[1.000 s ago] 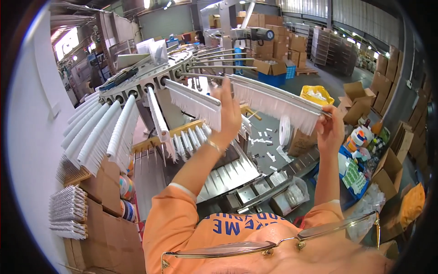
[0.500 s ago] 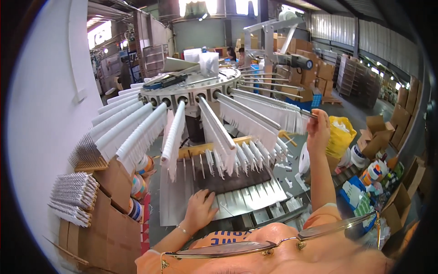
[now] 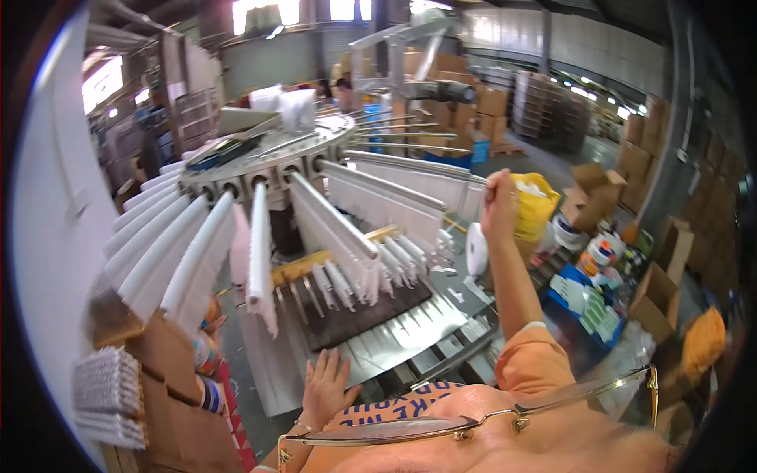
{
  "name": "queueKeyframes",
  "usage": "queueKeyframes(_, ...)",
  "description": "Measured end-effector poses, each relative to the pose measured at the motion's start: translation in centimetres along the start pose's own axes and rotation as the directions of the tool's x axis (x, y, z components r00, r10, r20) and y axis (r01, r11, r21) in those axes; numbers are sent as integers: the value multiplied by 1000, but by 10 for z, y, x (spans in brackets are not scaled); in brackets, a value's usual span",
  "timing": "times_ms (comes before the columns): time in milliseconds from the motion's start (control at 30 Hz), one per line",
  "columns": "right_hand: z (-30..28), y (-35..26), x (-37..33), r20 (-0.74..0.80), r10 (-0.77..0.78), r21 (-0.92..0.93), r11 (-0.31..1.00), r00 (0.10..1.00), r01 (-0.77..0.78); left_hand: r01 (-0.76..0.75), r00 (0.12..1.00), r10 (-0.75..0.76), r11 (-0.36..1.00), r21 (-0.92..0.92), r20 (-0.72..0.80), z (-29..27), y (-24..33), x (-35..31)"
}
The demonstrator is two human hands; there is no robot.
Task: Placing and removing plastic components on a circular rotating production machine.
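white fringed rod (image 3: 418,169) stretches leftward, outer end at the right grip (image 3: 500,203)

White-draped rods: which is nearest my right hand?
The rightmost white-draped rod: its outer end is beside your right hand; the other draped rods end farther left.

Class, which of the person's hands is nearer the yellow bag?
Right: the right hand appears just left of the yellow bag; the left hand is far lower, by the metal sheet.

White strips (image 3: 386,213) crowd wooden bar (image 3: 295,273); room over metal sheet (image 3: 398,332).
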State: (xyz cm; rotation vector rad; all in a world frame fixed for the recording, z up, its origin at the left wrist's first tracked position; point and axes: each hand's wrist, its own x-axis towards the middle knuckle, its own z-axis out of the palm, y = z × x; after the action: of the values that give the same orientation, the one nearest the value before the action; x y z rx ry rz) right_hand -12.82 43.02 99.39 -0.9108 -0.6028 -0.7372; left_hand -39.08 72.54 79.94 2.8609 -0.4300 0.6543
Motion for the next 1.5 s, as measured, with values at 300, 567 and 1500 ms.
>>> queueKeyframes(300,-6,-17,-6,-22,90,19,996,996,-90,34,998,-31,997,-64,47,-4,2,5)
queueKeyframes(567,-91,-80,-2,-366,136,229,972,921,-53,-65,998,57,917,-393,-33,-38,-4,20)
queueKeyframes(1500,18,-92,-294,524,127,-740,557,842,377,530,843,314,-351,-772,436,-21,58,133)
